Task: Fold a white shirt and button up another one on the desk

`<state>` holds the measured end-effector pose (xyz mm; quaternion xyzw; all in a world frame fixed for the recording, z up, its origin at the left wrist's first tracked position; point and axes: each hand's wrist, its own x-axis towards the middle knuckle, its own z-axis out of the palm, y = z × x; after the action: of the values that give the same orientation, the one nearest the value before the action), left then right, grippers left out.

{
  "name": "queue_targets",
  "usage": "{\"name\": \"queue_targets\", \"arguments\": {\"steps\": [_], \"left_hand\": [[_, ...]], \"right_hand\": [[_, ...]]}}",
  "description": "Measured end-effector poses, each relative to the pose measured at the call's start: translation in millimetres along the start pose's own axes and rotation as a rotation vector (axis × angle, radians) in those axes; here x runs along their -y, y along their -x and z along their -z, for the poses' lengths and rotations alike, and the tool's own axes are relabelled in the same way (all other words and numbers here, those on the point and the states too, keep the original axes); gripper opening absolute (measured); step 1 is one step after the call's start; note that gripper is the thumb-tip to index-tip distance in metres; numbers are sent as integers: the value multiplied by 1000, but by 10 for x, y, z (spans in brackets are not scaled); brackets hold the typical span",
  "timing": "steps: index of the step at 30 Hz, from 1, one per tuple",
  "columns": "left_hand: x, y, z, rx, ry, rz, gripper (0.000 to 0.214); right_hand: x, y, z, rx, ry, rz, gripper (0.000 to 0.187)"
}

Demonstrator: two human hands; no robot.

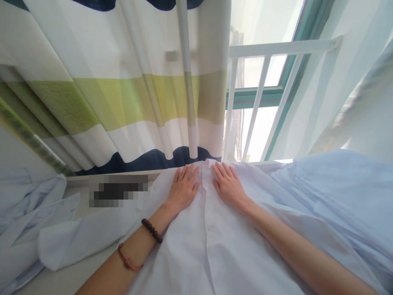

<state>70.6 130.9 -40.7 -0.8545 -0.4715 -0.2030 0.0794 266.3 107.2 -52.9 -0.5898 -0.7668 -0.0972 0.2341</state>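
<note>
A white button-up shirt (190,250) lies spread out, front side up, with its collar end at the far edge and its button placket running toward me. My left hand (183,188) rests flat on the shirt just left of the placket, fingers apart and pointing away. On the other side of the placket my right hand (229,186) also lies flat near the collar, fingers stretched out. Neither hand grips anything. One shirt sleeve (82,233) reaches out to the left. A dark beaded bracelet (152,230) and a reddish cord bracelet (129,260) circle my left wrist and forearm.
Light blue folded cloth (344,192) is heaped at the right. More pale clothing (24,217) lies at the left edge. A pixelated dark patch (118,191) sits left of the shirt. Behind hang a striped curtain (123,102) and a white railing (285,48) before a window.
</note>
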Motion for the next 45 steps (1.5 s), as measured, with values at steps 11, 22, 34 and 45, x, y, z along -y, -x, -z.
{"name": "queue_targets", "arguments": {"steps": [11,22,34,45], "left_hand": [[-10,26,36,10,-30,-15,51],[-57,149,30,25,-38,-20,52],[-104,25,177,8,208,70,36],[-60,-313,75,385,467,258,28]], "right_hand": [[142,93,115,-61,-41,26,55],[408,470,229,60,-324,152,39],[391,477,291,148,-304,183,33],[427,587,370,150,-330,77,18]]}}
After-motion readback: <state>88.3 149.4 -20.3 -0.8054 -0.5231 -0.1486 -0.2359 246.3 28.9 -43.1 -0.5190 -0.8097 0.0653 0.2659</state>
